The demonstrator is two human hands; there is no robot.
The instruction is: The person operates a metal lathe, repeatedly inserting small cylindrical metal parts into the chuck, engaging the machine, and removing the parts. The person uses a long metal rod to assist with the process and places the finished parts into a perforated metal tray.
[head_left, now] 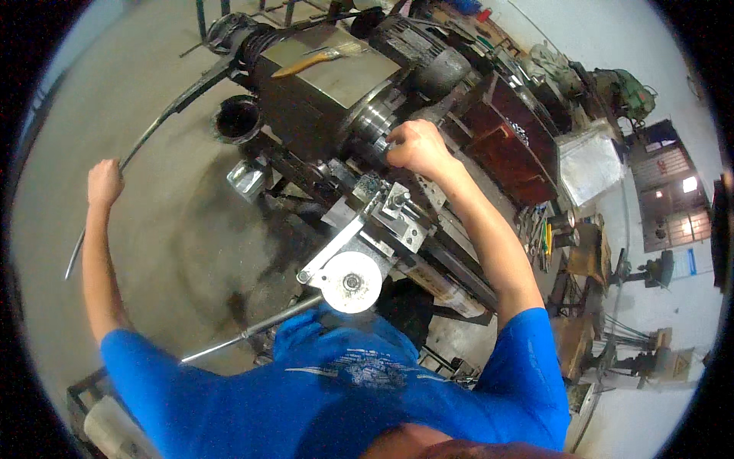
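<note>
My left hand (105,182) is wrapped round a long metal lever (153,126), which runs from the far end of a lathe-like machine out to the left. My right hand (417,147) is closed at the front of the shiny round chuck (375,121). The fingertips hide whatever small piece they may hold there. Between my arms and close to my body is the tool slide (401,218), with a pale round disc (363,294) and a flat metal arm (336,249) beside it.
A wooden-handled brush (302,63) lies on the machine's flat top cover (367,80). Left of the machine is a dark open cylinder (237,118). A motor (436,65) sits behind; a reddish-brown metal bin (512,145) and hand tools (547,239) are on the right.
</note>
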